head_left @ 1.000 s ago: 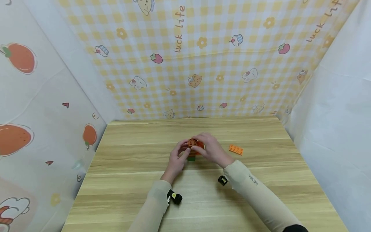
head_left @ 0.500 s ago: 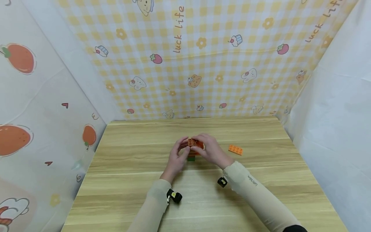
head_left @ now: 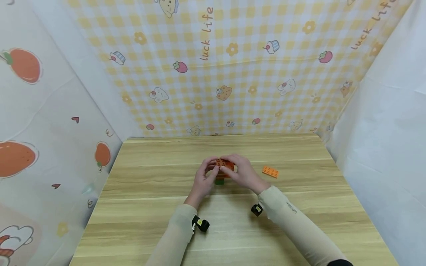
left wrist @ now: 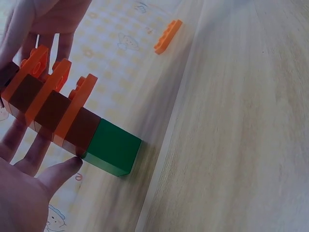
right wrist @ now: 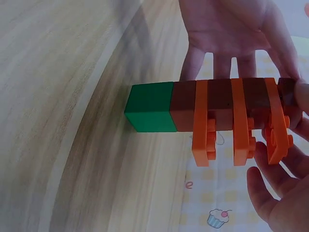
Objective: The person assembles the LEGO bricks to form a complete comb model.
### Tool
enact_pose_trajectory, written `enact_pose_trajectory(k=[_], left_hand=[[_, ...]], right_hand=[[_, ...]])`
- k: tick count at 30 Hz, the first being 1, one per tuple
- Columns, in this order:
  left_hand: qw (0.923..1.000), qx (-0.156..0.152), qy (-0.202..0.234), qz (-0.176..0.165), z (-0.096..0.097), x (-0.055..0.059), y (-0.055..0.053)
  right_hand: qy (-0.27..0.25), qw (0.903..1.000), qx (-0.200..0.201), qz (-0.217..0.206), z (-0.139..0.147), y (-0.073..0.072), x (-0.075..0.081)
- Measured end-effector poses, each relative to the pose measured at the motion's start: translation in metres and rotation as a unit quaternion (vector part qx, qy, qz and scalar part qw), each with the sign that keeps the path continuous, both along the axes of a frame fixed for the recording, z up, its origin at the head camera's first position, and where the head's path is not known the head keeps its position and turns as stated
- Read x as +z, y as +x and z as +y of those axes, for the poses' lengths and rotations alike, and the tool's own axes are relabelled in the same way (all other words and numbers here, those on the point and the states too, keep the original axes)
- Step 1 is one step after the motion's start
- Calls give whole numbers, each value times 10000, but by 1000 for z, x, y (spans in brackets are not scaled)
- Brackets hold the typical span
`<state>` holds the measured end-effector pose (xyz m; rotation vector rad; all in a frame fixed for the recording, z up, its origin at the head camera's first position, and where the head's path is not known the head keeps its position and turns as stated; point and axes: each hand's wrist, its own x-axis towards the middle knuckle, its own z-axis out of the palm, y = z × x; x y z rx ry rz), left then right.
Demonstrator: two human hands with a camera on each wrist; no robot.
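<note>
A tower of toy building bricks stands on the table between the hands. At its foot is a green brick (right wrist: 150,108); above come brown bricks (left wrist: 52,110) alternating with orange plates (right wrist: 201,121) that stick out to the right. A brown brick (head_left: 220,163) with studs on top crowns the tower. My right hand (head_left: 244,171) pinches this top brick between thumb and fingers. My left hand (head_left: 202,179) holds around the tower from the left, its thumb at the near side and its fingers behind. The right hand's fingers partly hide the upper plates in the head view.
A loose orange plate (head_left: 270,171) with studs lies on the wooden table (head_left: 159,221), right of the tower. A checked cloth (head_left: 199,81) hangs behind the table's far edge. White curtains (head_left: 382,122) flank it. Small black cameras (head_left: 201,224) sit at the wrists.
Both hands stay at the tower with only slight finger shifts; the left fingers stand a little farther out from the top brick. The loose orange plate has not moved.
</note>
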<state>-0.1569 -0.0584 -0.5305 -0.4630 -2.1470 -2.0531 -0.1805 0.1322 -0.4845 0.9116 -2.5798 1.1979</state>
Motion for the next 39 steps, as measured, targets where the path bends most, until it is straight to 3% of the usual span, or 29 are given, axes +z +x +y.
enact_pose_trajectory(k=[4,10,27,31,39], left_hand=[[9999,-15,-33,108,0,10,5],[9999,-44,-27,91,1,10,5],[10000,-31,-4,34,1,9,9],[10000,-39,-26,-43,0,7,11],[9998,18,-18,195,2,8,7]], right_hand=[[-34,9994,-14,-347,4,-1,-3],[-136,9982,16,-586,5,-3,-6],[-531,9972,-2,-518,4,0,-13],[-536,9969,-35,-570,3,3,-15],[-249,9986,-213,-412,2,5,-11]])
